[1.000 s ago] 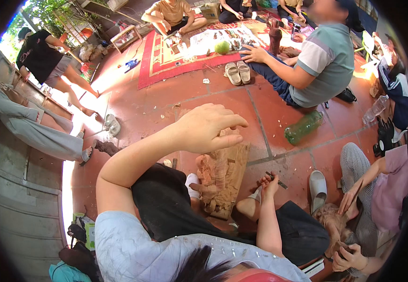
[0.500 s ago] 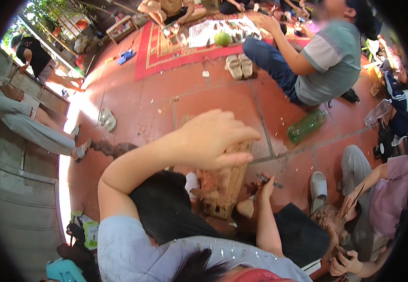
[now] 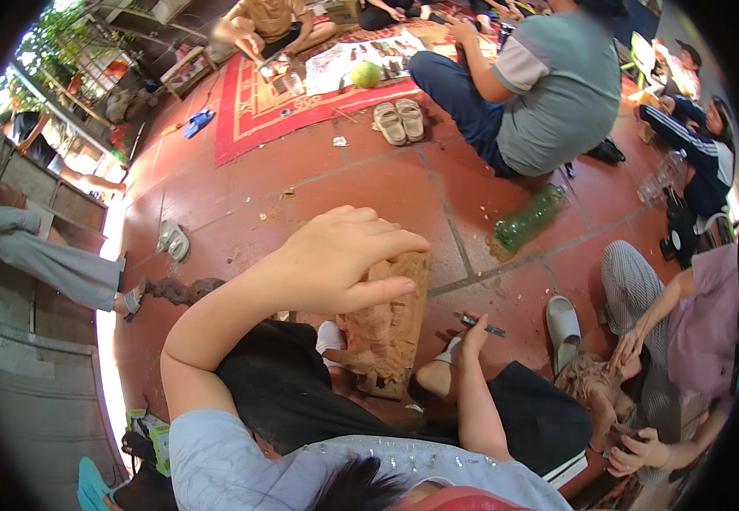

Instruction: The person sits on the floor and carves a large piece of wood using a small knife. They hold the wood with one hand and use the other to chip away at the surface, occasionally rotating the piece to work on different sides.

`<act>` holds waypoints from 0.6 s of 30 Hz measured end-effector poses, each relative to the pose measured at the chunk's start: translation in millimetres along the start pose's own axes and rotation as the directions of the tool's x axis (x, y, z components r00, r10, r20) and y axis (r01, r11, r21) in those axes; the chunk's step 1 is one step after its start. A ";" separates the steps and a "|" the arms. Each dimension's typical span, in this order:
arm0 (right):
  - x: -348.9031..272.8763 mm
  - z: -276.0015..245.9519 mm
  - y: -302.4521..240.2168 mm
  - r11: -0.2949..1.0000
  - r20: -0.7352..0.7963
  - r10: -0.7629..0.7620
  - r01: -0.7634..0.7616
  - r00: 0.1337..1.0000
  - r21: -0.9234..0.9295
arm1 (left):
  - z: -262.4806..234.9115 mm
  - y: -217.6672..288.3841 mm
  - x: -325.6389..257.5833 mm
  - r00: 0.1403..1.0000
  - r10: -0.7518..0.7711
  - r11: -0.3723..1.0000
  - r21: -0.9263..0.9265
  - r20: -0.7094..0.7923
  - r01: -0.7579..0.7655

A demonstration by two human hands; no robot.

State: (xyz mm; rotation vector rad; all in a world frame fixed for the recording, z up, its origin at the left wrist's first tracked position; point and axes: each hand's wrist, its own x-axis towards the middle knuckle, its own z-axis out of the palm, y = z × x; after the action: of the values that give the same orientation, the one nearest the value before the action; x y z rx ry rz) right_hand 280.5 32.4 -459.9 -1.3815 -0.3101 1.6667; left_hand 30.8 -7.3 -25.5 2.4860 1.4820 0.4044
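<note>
My left hand (image 3: 348,255) is over the upper end of a wooden block (image 3: 391,328), its fingers stretched out and the thumb apart. Whether the palm presses on the wood cannot be made out. The block stands tilted between my legs, with a rough reddish carved face and a paler side. My right hand (image 3: 472,339) is closed around a slim dark tool (image 3: 490,329) to the right of the block; its exact kind is unclear.
Red floor tiles surround me, with wood chips scattered about. A green plastic bottle (image 3: 529,217) lies ahead to the right, near a seated person (image 3: 557,94). A grey slipper (image 3: 563,328) is at right, beside another person working on carved wood (image 3: 591,387). Beige sandals (image 3: 398,122) sit by the red rug (image 3: 242,128).
My left hand has come down to the block's upper end, and more of the block shows. The right hand keeps hold of the tool. The whole view has shifted slightly.
</note>
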 end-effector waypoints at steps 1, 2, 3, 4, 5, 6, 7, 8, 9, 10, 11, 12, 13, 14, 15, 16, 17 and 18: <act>-3.0 4.0 8.0 1.000 0.002 0.004 -0.004 1.000 0.019 | 2.1 -1.9 -2.7 1.000 -0.005 1.000 0.006 -0.007 0.005; 9.3 -2.9 22.5 0.990 -0.020 -0.138 0.137 0.990 -0.035 | 1.7 -1.1 1.5 1.000 0.013 1.000 0.013 -0.021 -0.013; 25.1 -9.4 33.0 0.956 -0.039 -0.285 0.281 0.958 -0.088 | -0.2 -0.3 8.8 0.999 0.027 1.000 0.002 -0.022 -0.027; 16.8 -4.3 35.7 0.961 -0.044 -0.262 0.256 0.964 -0.099 | -1.0 -1.4 7.5 1.000 0.018 1.000 -0.007 -0.016 -0.018; 7.5 1.0 39.4 0.966 -0.048 -0.238 0.232 0.970 -0.110 | -1.0 -2.1 5.9 1.000 0.008 1.000 -0.016 -0.009 -0.008; -1.0 12.8 36.7 0.971 -0.037 -0.219 0.214 0.975 -0.112 | -3.2 -0.5 1.5 1.000 -0.023 1.000 -0.015 0.017 0.023; -3.7 19.5 29.2 0.983 0.005 -0.170 0.170 0.985 -0.072 | -4.8 0.8 2.0 0.999 -0.032 0.999 -0.002 0.036 0.032; -11.1 21.9 24.4 0.992 0.053 -0.123 0.125 0.991 -0.035 | -8.3 2.9 1.7 0.998 -0.045 0.999 0.013 0.053 0.044; -20.0 20.0 16.4 0.997 0.088 -0.078 0.079 0.993 -0.007 | -9.7 6.4 0.1 1.000 -0.009 0.998 0.055 0.018 0.008; -25.8 30.2 3.3 0.989 0.135 -0.080 0.061 0.988 0.135 | -12.3 10.4 -3.0 0.999 0.024 0.994 0.104 -0.025 -0.021; -35.6 39.6 -14.5 0.964 0.171 -0.097 0.049 0.981 0.263 | -13.3 11.7 -2.4 0.995 0.067 0.989 0.135 -0.074 -0.057; -50.4 67.4 -40.6 0.934 0.074 -0.061 0.031 0.995 0.357 | -18.6 13.3 -5.3 0.996 0.047 0.977 0.209 -0.070 -0.032; -53.7 94.4 -67.0 0.872 0.074 -0.044 0.002 0.996 0.490 | -25.7 16.9 -10.9 0.998 0.017 0.964 0.268 -0.059 -0.001; -58.2 118.7 -81.8 0.794 0.076 0.003 -0.048 0.997 0.605 | -25.7 18.6 -18.3 0.999 -0.038 0.947 0.319 -0.028 0.045; -64.3 138.4 -91.9 0.782 0.186 -0.063 -0.067 0.981 0.620 | -18.0 17.3 -20.8 0.997 -0.072 0.959 0.277 0.015 0.065; -66.1 159.4 -106.5 0.764 0.305 -0.156 -0.081 0.940 0.640 | -13.6 14.6 -18.5 0.995 -0.094 0.964 0.254 0.040 0.081; -72.3 175.8 -114.6 0.740 0.480 -0.232 -0.167 0.846 0.652 | -14.1 13.9 -17.8 0.991 -0.121 0.965 0.241 0.065 0.102; -79.7 190.5 -118.5 0.722 0.632 -0.308 -0.258 0.711 0.642 | -15.7 14.4 -17.5 0.985 -0.154 0.969 0.207 0.071 0.136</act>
State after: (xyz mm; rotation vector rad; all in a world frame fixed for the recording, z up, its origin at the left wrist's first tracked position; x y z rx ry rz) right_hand 166.6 102.0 -262.8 -0.1060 -0.0874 1.9474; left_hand 29.3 -28.7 -8.3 2.4845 1.7330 0.1230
